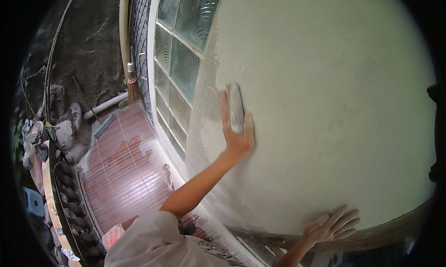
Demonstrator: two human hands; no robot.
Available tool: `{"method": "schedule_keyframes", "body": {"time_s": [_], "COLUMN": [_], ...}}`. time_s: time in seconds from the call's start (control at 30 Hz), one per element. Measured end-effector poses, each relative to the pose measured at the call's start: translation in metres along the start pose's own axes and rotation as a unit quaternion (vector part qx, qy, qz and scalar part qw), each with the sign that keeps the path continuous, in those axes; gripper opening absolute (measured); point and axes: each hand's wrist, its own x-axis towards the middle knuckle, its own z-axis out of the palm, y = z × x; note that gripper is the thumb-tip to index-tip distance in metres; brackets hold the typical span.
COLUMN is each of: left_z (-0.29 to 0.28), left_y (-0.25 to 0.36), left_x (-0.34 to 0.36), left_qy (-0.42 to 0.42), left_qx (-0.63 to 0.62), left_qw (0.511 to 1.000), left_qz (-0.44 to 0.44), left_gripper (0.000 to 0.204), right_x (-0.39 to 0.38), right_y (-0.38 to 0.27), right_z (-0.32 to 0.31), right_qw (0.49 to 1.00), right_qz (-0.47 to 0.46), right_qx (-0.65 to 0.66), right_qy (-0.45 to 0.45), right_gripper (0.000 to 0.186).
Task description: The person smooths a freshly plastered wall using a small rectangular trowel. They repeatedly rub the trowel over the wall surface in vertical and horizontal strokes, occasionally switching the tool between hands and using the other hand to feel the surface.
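Observation:
My left hand (238, 137) grips a long, pale grey dusty block (235, 102), pressed to the off-white plastered wall (325, 100) beside a glass-block window (181, 67) in a white frame; the block looks like a sanding pad, though I cannot be sure. Lower right, my right hand (335, 224) is open, its fingers spread on the wall near its lower edge, with nothing held in them.
Down on the left are a reddish tiled floor (121, 160), a squeegee (103, 126), a broom (132, 88), a pale pipe (104, 107), rubble and a stone (67, 132). A railing (51, 179) with a blue plastic stool (34, 202) beyond lines the left side.

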Motion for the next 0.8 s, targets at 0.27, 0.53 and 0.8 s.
{"method": "schedule_keyframes", "body": {"time_s": [0.27, 0.53, 0.8], "left_z": [0.011, 0.007, -0.017], "left_y": [-0.024, -0.041, 0.003], "left_x": [0.093, 0.134, -0.052], "left_qy": [0.027, -0.009, -0.066], "left_qx": [0.030, 0.087, 0.009], "left_qw": [0.999, 0.996, 0.997], "left_qz": [0.013, -0.011, 0.044], "left_gripper": [0.062, 0.061, 0.064], "right_x": [-0.004, -0.007, -0.005], "right_y": [0.001, 0.003, 0.002], "right_z": [-0.003, -0.001, 0.000], "right_qw": [1.000, 1.000, 1.000], "right_qz": [-0.006, -0.023, -0.023], "right_qx": [0.022, 0.018, 0.012], "right_qy": [-0.008, 0.002, 0.010], "right_gripper": [0.053, 0.052, 0.052]}}
